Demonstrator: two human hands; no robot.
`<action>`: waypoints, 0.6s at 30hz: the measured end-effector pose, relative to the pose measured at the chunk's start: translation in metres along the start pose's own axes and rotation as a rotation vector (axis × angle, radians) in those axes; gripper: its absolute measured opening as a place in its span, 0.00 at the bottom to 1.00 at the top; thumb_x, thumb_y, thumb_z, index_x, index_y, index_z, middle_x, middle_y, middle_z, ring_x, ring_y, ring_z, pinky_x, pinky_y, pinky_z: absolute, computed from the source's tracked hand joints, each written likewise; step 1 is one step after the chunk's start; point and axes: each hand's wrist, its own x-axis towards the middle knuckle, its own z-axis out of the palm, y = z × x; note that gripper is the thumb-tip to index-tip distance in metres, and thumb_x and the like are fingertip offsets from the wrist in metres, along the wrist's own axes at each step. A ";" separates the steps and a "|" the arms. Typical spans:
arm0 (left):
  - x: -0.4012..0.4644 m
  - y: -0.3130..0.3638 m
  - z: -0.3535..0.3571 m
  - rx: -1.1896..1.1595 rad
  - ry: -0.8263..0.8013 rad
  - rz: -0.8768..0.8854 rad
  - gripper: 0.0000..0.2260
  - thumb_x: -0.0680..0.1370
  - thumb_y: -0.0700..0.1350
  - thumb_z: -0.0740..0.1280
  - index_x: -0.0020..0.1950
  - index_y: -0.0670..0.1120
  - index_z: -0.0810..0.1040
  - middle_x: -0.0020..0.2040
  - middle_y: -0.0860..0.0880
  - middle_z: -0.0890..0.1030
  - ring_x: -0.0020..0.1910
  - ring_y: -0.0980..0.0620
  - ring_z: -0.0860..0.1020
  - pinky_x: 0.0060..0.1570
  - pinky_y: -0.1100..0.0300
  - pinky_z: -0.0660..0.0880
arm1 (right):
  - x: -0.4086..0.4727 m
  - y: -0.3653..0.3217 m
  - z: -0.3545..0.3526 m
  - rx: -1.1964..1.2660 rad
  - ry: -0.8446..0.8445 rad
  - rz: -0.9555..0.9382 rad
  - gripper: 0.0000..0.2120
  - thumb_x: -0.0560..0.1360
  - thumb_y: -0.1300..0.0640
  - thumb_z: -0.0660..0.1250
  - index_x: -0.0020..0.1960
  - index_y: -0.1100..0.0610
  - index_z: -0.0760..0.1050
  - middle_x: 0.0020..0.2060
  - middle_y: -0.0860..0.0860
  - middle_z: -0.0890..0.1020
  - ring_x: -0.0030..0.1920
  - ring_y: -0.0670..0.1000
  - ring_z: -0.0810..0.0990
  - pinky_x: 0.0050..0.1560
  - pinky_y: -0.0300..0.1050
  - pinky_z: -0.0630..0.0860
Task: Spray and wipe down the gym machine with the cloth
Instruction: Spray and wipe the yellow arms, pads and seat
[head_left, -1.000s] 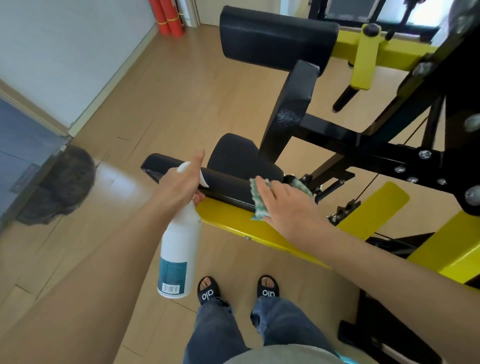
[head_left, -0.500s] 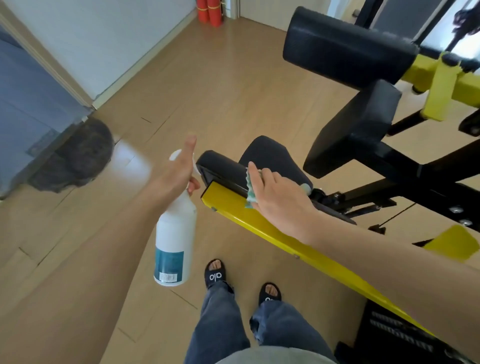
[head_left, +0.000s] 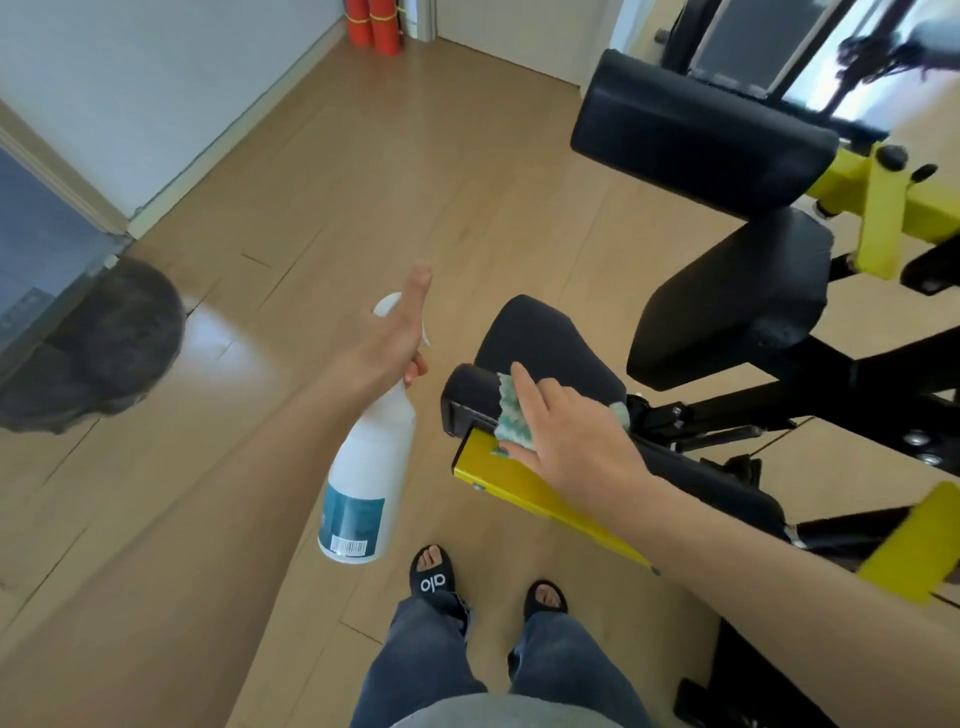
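Observation:
The gym machine (head_left: 727, 312) has black pads on a black and yellow frame and fills the right half of the view. My right hand (head_left: 566, 431) presses a green-and-white cloth (head_left: 511, 421) flat on the end of the low black pad, just above the yellow bar (head_left: 519, 488). My left hand (head_left: 395, 338) grips the neck of a white spray bottle (head_left: 363, 478) with a teal label. The bottle hangs left of the pad's end, apart from it, with my forefinger stretched out over its nozzle.
Wooden floor spreads to the left and ahead. A dark round mat or cushion (head_left: 88, 353) lies by the left wall. Red cylinders (head_left: 374, 23) stand in the far corner. My sandalled feet (head_left: 431, 571) are directly below the yellow bar.
My right hand slid the cloth leftward along the low pad to its end. My view swung left, so the machine sits further right. The bottle stayed in my left hand.

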 end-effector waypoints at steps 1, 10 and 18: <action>0.004 0.003 0.001 0.015 -0.014 0.014 0.37 0.80 0.74 0.48 0.51 0.41 0.76 0.35 0.43 0.77 0.34 0.53 0.74 0.35 0.63 0.63 | -0.018 0.014 -0.001 -0.006 -0.021 0.046 0.39 0.78 0.34 0.60 0.79 0.57 0.58 0.55 0.50 0.79 0.48 0.49 0.79 0.39 0.43 0.72; 0.032 0.010 0.012 0.123 -0.024 0.064 0.38 0.78 0.77 0.50 0.36 0.43 0.76 0.28 0.48 0.79 0.36 0.51 0.79 0.37 0.58 0.66 | -0.062 0.067 -0.016 0.034 -0.328 0.087 0.41 0.78 0.33 0.59 0.82 0.52 0.49 0.68 0.46 0.72 0.60 0.45 0.76 0.50 0.36 0.71; 0.038 0.017 0.018 0.126 0.102 -0.002 0.38 0.77 0.77 0.54 0.37 0.42 0.77 0.33 0.45 0.83 0.35 0.50 0.80 0.37 0.58 0.68 | 0.092 0.011 -0.007 0.902 -0.752 0.212 0.33 0.78 0.27 0.50 0.62 0.51 0.77 0.54 0.51 0.83 0.54 0.51 0.80 0.67 0.54 0.71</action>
